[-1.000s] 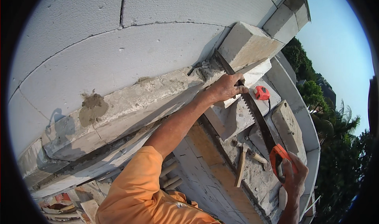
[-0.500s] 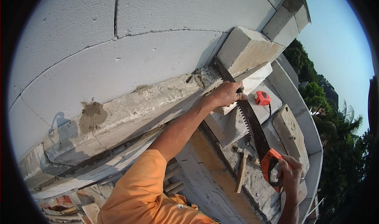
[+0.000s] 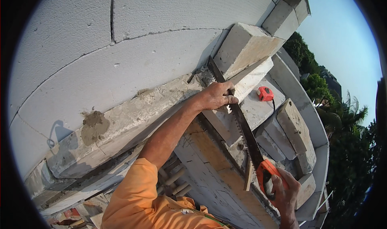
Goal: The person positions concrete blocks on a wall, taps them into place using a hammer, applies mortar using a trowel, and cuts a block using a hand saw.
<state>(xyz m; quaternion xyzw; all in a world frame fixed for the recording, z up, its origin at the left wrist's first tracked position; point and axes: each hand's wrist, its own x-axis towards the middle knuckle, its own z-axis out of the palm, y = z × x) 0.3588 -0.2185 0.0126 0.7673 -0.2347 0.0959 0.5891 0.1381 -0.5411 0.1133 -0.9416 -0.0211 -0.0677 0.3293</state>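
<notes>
right hand [image 3: 284,188] clenched round orange handle of long toothed hand saw [image 3: 244,130], lower right; left hand [image 3: 217,95] pressing pale grey concrete block [image 3: 242,90], centre; red tape measure [image 3: 265,93] just beside.

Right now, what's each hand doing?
Left hand: closed over the saw blade and the block under it.
Right hand: shut on the saw's orange handle.

Left arm stretched forward, orange sleeve at the shoulder, left hand [image 3: 217,95] curled palm-down — right hand [image 3: 285,189] low, fingers clenched tight
</notes>
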